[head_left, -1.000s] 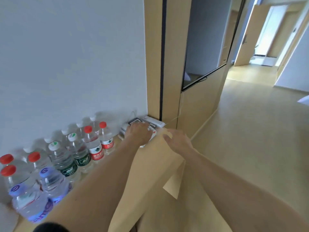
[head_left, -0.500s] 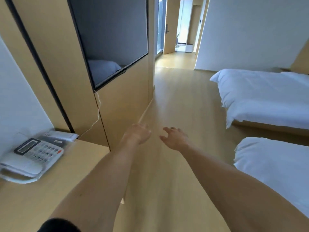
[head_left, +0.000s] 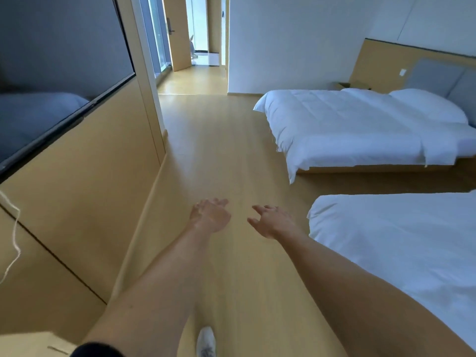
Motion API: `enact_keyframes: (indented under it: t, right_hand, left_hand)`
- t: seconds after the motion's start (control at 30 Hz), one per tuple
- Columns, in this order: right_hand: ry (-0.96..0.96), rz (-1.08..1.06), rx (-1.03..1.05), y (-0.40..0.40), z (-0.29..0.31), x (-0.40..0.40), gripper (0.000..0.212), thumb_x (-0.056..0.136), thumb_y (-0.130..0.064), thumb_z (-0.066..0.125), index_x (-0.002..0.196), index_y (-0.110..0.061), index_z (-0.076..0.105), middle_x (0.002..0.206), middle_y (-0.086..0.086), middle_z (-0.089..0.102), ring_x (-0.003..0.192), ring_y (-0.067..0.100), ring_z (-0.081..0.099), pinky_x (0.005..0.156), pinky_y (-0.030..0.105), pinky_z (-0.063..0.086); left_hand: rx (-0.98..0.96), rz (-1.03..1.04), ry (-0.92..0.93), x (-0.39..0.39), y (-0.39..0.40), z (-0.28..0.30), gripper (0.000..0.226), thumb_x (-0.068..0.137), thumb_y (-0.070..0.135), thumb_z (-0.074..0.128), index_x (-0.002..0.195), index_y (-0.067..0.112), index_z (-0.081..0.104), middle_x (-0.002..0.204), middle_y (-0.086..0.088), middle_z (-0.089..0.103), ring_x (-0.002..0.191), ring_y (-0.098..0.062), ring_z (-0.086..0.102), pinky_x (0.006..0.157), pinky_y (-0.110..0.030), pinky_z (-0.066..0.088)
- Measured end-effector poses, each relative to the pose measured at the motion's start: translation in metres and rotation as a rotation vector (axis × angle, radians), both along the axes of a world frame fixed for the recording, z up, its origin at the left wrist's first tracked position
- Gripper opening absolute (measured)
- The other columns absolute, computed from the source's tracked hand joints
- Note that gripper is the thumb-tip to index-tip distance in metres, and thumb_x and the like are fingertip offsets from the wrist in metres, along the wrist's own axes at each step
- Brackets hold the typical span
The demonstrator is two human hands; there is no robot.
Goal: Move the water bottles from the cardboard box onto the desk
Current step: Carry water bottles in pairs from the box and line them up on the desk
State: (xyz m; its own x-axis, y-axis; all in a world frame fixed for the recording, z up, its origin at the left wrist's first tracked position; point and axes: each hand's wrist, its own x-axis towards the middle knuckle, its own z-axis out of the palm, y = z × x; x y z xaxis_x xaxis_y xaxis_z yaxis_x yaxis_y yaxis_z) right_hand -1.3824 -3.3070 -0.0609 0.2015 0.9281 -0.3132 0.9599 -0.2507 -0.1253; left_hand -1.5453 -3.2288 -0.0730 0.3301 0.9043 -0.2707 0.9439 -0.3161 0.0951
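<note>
While both hands, the left hand and right hand, reached out with loose, empty fingers over the floor, no bottles or box showed, so progress was unclear.

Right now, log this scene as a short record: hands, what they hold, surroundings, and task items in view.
left hand: open, fingers relaxed, holds nothing
right hand: open, fingers spread, holds nothing
position: both arms stretched forward above the wooden floor
right side: two beds, near bed and far bed, white bedding
left side: wall-mounted TV on wooden panelling
far end: open doorway
below: white shoe
water bottles: none in view
cardboard box: an open box beyond the far bed, contents hidden
</note>
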Motion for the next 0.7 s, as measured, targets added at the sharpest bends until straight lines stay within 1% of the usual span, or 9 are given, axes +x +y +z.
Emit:
enact_keyframes:
  t: [0.13,0.3,0.4,0.5,0.7]
  right_hand:
    - [0.007,-0.063,0.006,0.08,0.004,0.022,0.059,0.102,-0.056,0.032,0.156,-0.032,0.027,0.162,0.006,0.03,0.149,0.027,0.026,0.118,0.046,0.027]
    - [-0.005,-0.102,-0.004,0.179,0.014,0.039,0.059,0.103,-0.055,0.031,0.157,-0.031,0.025,0.162,0.007,0.03,0.148,0.026,0.026,0.119,0.045,0.026]
    - [-0.001,-0.109,-0.014,0.225,0.014,0.048,0.059,0.103,-0.054,0.031,0.157,-0.031,0.024,0.161,0.006,0.031,0.147,0.027,0.028,0.119,0.046,0.027]
    - [0.018,-0.141,-0.029,0.266,0.009,0.062,0.059,0.103,-0.055,0.032,0.157,-0.032,0.024,0.161,0.006,0.032,0.147,0.026,0.028,0.118,0.046,0.027]
    - [0.049,-0.16,-0.041,0.363,-0.016,0.102,0.058,0.102,-0.057,0.033,0.155,-0.033,0.027,0.156,0.007,0.038,0.144,0.027,0.033,0.116,0.046,0.03]
  left_hand:
    - [0.0,-0.034,-0.008,0.027,0.084,-0.001,0.052,0.103,0.036,0.034,0.155,0.032,0.031,0.161,0.001,0.033,0.146,-0.024,0.035,0.118,-0.037,0.027]
    - [-0.028,-0.111,0.02,0.051,0.18,0.004,0.053,0.105,0.035,0.033,0.157,0.028,0.028,0.163,0.0,0.029,0.148,-0.024,0.03,0.12,-0.037,0.024]
    - [-0.066,-0.15,0.018,0.067,0.228,0.006,0.053,0.105,0.034,0.032,0.157,0.027,0.027,0.164,-0.001,0.029,0.148,-0.024,0.03,0.12,-0.038,0.025]
    - [-0.082,-0.183,0.035,0.086,0.27,0.002,0.054,0.105,0.031,0.032,0.158,0.028,0.024,0.164,-0.002,0.028,0.148,-0.024,0.03,0.119,-0.039,0.026]
    - [-0.102,-0.191,-0.001,0.122,0.358,-0.007,0.052,0.102,0.03,0.034,0.154,0.03,0.032,0.16,-0.002,0.035,0.144,-0.026,0.035,0.115,-0.041,0.029]
